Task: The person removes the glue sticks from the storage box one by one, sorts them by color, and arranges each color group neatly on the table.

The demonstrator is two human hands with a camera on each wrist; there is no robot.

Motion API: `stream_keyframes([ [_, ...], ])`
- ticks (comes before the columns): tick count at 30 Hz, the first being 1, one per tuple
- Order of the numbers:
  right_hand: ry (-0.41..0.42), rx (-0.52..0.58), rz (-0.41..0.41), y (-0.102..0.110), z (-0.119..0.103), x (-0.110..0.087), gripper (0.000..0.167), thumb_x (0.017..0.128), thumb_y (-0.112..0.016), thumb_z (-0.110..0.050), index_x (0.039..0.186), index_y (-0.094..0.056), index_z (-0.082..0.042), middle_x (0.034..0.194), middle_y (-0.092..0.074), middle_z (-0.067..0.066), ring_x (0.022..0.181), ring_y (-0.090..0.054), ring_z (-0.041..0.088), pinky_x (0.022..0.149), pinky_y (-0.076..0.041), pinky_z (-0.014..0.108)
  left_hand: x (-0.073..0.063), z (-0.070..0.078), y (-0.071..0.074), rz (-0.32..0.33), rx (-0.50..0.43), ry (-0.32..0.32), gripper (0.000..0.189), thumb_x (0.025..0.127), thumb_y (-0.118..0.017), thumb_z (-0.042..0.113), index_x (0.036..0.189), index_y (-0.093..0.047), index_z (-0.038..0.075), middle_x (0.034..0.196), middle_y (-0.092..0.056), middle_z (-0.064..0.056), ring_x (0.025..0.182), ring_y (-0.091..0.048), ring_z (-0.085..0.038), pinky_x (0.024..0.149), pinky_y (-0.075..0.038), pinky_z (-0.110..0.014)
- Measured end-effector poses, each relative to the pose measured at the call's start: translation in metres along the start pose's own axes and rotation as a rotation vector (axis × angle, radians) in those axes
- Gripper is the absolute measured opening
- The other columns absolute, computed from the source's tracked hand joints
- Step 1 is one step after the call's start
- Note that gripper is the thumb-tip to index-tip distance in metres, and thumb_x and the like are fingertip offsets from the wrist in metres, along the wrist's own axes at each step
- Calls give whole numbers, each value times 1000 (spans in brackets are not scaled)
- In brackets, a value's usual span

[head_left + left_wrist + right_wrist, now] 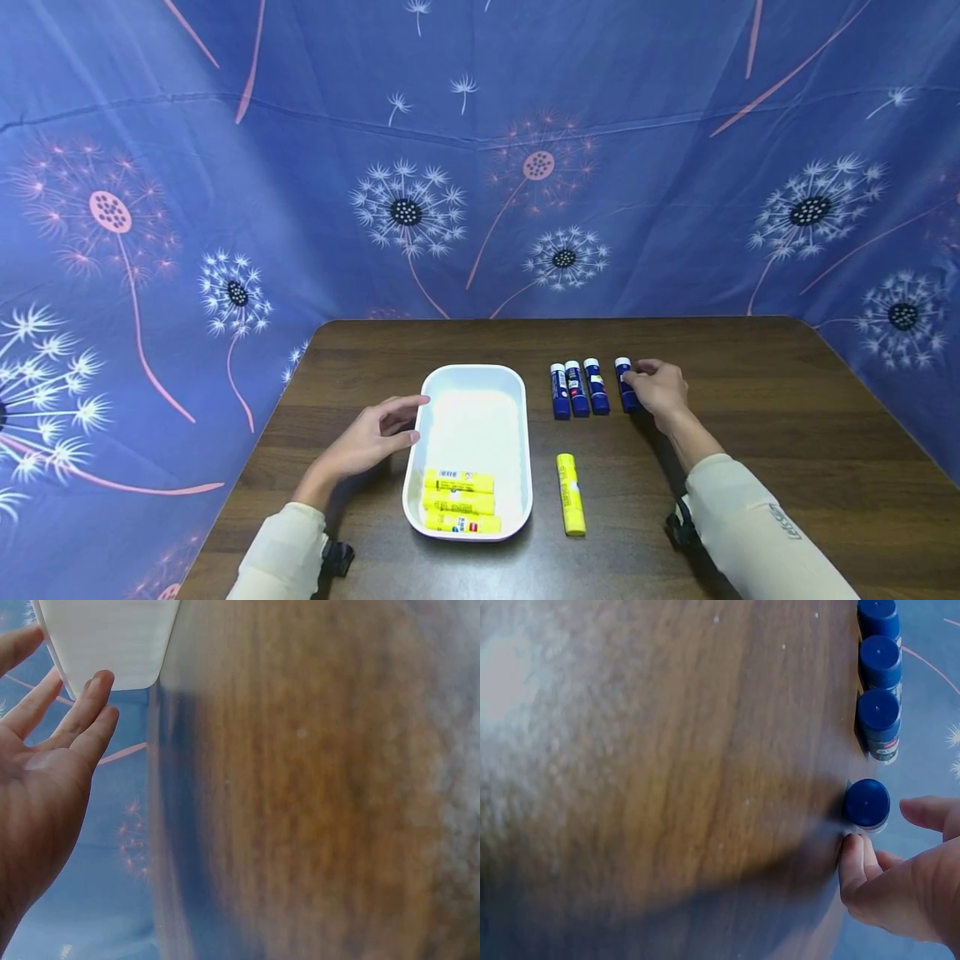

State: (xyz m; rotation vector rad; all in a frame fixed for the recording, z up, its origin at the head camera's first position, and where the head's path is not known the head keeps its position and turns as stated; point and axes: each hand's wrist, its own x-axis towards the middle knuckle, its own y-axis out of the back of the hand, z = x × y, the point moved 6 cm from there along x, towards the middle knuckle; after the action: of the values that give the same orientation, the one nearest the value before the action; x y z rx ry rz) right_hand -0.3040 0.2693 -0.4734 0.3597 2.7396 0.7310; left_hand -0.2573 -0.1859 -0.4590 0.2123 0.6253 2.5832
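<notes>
From head, looks forward and down over the tray (pixel 472 425); from left wrist, shares it closer; from right wrist, shares blue tubes (pixel 597 388) right of it, closer.

Blue sticks (pixel 597 390): four counted
Yellow sticks (pixel 572 495): four counted
Tray (pixel 474 427): one counted
Hands (pixel 371 437): two counted
Table (pixel 757 408): one counted

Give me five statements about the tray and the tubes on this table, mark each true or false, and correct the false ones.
1. Three yellow tubes lie in the white tray. True.
2. Those three lie at the tray's far end. False: they lie at its near end.
3. A fourth yellow tube lies on the table, right of the tray. True.
4. The rightmost blue tube is set apart from the other three blue tubes. True.
5. All four blue tubes are in the tray. False: they are on the table.
</notes>
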Motion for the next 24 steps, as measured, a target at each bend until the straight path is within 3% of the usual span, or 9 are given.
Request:
stream_keyframes([
  [4, 15, 12, 25, 6, -4, 1, 55, 102, -59, -22, 149, -48, 5, 141, -58, 31, 122, -61, 40, 90, -54, 35, -1, 2, 1, -2, 2, 4, 53, 98, -71, 13, 148, -55, 9, 150, -55, -15, 135, -58, -38, 115, -46, -55],
  [8, 46, 73, 61, 16, -15, 0, 55, 103, -59, -25, 149, -49, 3, 136, -60, 26, 116, -61, 28, 82, -50, 23, -2, 3, 1, -1, 1, 7, 53, 97, -71, 16, 147, -56, 10, 150, -56, -14, 135, -58, -37, 115, -45, -54],
  [12, 104, 168, 82, 24, -33, -5, 53, 103, -60, -25, 148, -52, 1, 121, -60, 7, 101, -56, 8, 72, -50, 10, -2, 3, 0, -1, -3, 5, 52, 97, -71, 13, 147, -56, 9, 151, -55, -15, 135, -58, -37, 115, -46, -54],
  [14, 146, 211, 63, 24, -44, -8, 51, 102, -60, -24, 147, -53, -1, 111, -61, -4, 95, -55, 2, 74, -51, 9, -2, 3, 0, -2, -4, 2, 52, 97, -70, 11, 147, -56, 9, 151, -55, -15, 135, -58, -37, 114, -46, -54],
  [18, 243, 245, -73, 11, -71, -19, 49, 103, -62, -24, 146, -55, -2, 104, -63, -15, 94, -60, -3, 80, -55, 12, -3, 3, 2, 4, -4, -4, 52, 97, -70, 11, 147, -56, 9, 150, -56, -15, 135, -58, -38, 114, -46, -55],
  [24, 331, 267, -399, -31, -110, -43, 45, 102, -65, -17, 144, -57, -2, 130, -67, 11, 106, -67, 3, 92, -58, 21, -3, 4, 1, -1, -1, -4, 52, 97, -71, 13, 147, -56, 10, 151, -55, -14, 136, -57, -38, 115, -46, -55],
])
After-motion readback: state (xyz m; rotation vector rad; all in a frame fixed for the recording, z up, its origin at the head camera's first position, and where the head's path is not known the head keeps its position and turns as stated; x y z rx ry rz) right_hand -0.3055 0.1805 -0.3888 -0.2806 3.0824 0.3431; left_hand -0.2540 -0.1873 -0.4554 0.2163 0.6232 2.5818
